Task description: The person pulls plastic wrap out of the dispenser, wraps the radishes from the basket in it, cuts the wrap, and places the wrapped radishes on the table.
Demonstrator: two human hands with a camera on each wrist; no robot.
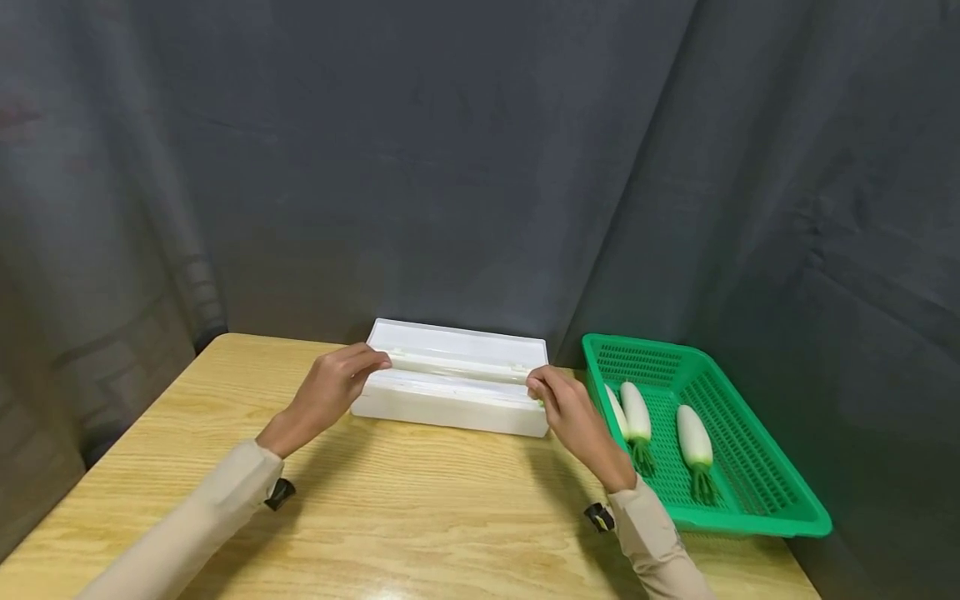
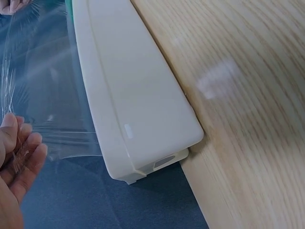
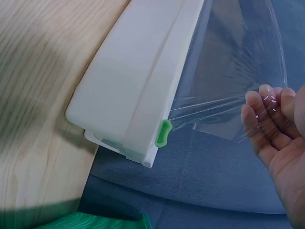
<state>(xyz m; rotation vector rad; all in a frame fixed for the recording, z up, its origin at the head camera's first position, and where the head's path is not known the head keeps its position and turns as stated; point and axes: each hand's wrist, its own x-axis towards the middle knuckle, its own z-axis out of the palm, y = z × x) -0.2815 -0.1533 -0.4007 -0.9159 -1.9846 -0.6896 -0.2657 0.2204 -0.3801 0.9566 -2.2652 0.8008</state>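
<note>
Head view, bottom of the frame: a wooden table (image 1: 420, 533) lies nearest. Near the middle, the left hand (image 1: 330, 387) and right hand (image 1: 573, 412) each pinch an edge of clear plastic wrap (image 2: 52, 95). It stretches from a long white box (image 1: 450, 408), just below the middle. Lower right, a green basket (image 1: 750, 523) holds three white radishes (image 1: 693, 435). Behind hangs a dark curtain (image 1: 435, 167).

Leftmost white radish (image 1: 618, 415) partly hidden

dark grey curtain (image 1: 420, 167), creased, behind | pale wood-grain table (image 1: 435, 517)
</note>
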